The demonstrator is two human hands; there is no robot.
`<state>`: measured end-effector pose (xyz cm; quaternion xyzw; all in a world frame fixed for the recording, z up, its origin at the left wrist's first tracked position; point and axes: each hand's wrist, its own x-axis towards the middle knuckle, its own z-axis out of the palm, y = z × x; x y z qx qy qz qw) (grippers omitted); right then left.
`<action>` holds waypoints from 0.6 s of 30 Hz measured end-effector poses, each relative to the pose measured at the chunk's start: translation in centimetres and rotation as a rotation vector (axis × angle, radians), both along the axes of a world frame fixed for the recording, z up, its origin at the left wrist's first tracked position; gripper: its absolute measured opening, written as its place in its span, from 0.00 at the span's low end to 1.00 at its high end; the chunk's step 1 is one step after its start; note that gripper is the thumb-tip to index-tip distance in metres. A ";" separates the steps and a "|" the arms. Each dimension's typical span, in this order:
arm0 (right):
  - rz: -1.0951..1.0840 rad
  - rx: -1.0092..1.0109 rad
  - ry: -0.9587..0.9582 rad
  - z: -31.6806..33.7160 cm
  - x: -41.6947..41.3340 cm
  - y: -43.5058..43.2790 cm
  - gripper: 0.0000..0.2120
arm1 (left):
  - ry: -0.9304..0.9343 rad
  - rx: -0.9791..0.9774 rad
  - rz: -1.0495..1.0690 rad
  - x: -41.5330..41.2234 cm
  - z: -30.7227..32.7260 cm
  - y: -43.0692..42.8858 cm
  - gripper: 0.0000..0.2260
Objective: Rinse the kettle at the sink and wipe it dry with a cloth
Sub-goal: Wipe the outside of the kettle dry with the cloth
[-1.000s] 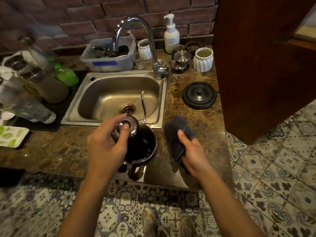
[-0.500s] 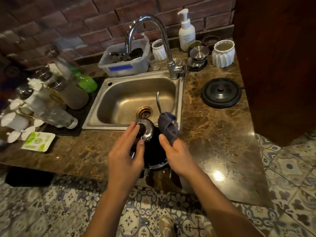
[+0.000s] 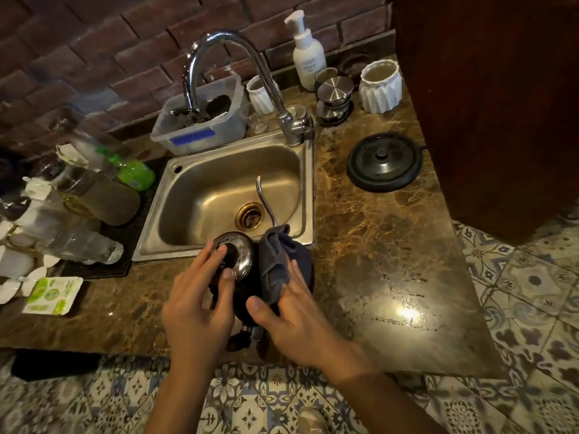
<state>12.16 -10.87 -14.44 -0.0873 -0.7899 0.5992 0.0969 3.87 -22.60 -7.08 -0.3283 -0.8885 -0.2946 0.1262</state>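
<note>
A black gooseneck kettle (image 3: 242, 292) stands on the brown marble counter (image 3: 376, 245) just in front of the steel sink (image 3: 219, 189). Its thin spout (image 3: 263, 198) rises over the basin. My left hand (image 3: 200, 305) rests on the shiny steel lid (image 3: 239, 256), fingertips on its knob. My right hand (image 3: 294, 317) presses a dark grey cloth (image 3: 275, 261) against the kettle's right side. The kettle's lower body and handle are mostly hidden by my hands.
The chrome tap (image 3: 250, 73) arches over the sink. The round black kettle base (image 3: 383, 162) lies on the counter to the right, near a wooden cabinet (image 3: 485, 104). Glass jars and bottles (image 3: 78, 208) crowd the left; a plastic tub (image 3: 200, 126), soap bottle (image 3: 307, 54) and white cups (image 3: 380, 86) line the back.
My right hand carried the cloth from the counter at the right onto the kettle's side, and now lies flat against it. My left hand stays on the lid.
</note>
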 end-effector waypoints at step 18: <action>-0.183 -0.444 -0.124 -3.6 -0.6 2.0 0.31 | -0.026 0.012 0.030 0.3 0.3 0.3 0.17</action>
